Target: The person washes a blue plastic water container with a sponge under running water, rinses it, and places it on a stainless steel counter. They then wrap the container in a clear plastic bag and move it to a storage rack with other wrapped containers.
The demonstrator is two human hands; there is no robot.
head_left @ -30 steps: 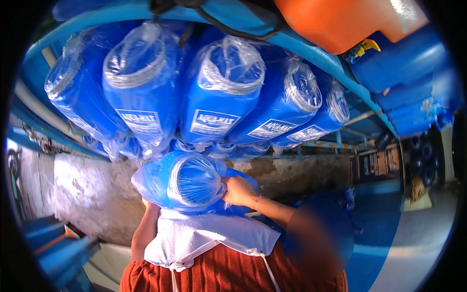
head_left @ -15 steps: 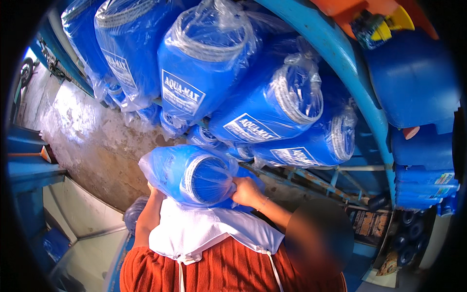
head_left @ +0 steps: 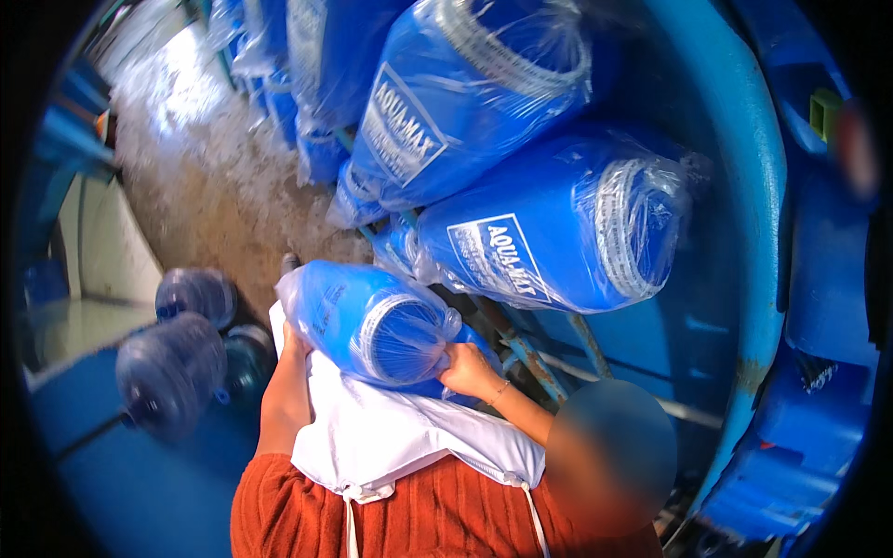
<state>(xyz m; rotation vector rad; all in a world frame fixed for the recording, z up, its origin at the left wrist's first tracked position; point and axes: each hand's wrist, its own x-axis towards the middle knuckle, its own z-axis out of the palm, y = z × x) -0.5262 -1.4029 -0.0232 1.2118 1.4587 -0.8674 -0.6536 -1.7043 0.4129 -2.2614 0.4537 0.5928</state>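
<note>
In front of my white apron [head_left: 400,428] is a blue plastic water container [head_left: 326,307] wrapped in a clear plastic bag, its round lid end with a white printed ring facing up at me. My right hand [head_left: 471,373] is closed on the gathered, twisted plastic of the bag beside the lid. My left hand [head_left: 296,342] presses against the left side of the bagged container; its fingertips are hidden behind the container. A blurred patch covers part of my right forearm.
Beyond lie larger bagged blue containers [head_left: 521,237] on a blue metal rack [head_left: 526,358], bounded on the right by a curved blue rail [head_left: 758,232]. Large clear water bottles [head_left: 172,372] stand at the left. More blue containers [head_left: 809,409] are at far right, and a worn concrete floor [head_left: 195,186] lies ahead.
My view has turned, so the racked containers sit farther up and larger, and the clear bottles show at the left. My hands keep the same hold on the bagged container.
</note>
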